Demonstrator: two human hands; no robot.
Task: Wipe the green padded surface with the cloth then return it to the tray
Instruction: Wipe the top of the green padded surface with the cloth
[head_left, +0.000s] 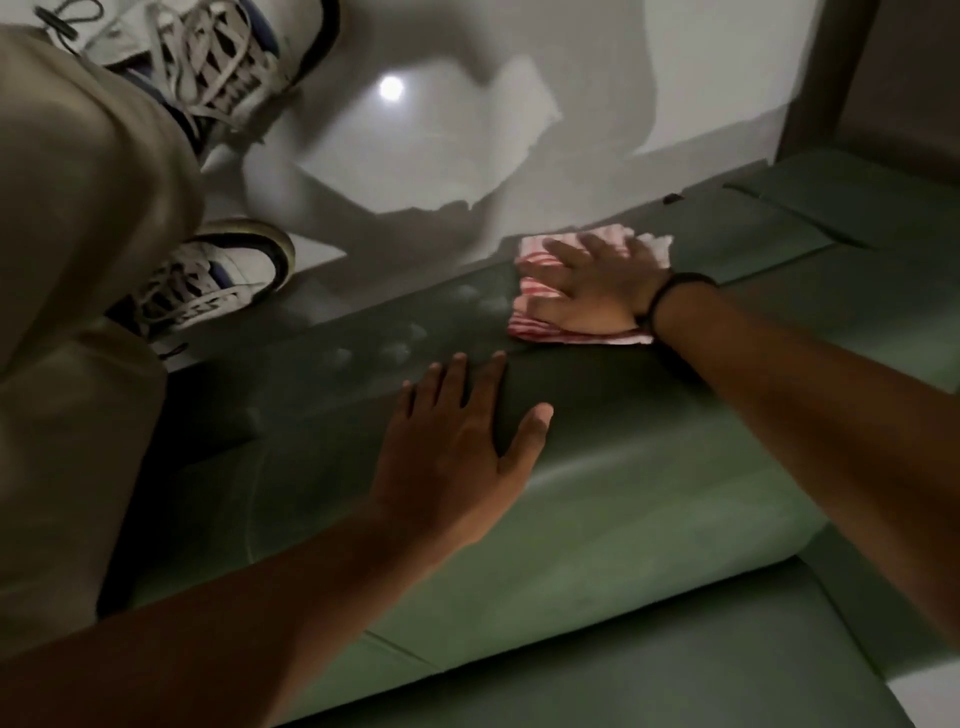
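Note:
A green padded surface runs across the lower half of the view, with a rounded front edge. A red-and-white striped cloth lies folded on its far edge. My right hand presses flat on top of the cloth, fingers spread, a dark band on its wrist. My left hand rests flat and empty on the padding nearer to me, fingers apart. Small pale smudges dot the padding left of the cloth. No tray is in view.
Beyond the padded edge lies a pale glossy floor with a light reflection. Another person's legs in beige trousers and white laced sneakers stand at the left, close to the padding. A dark post rises at the top right.

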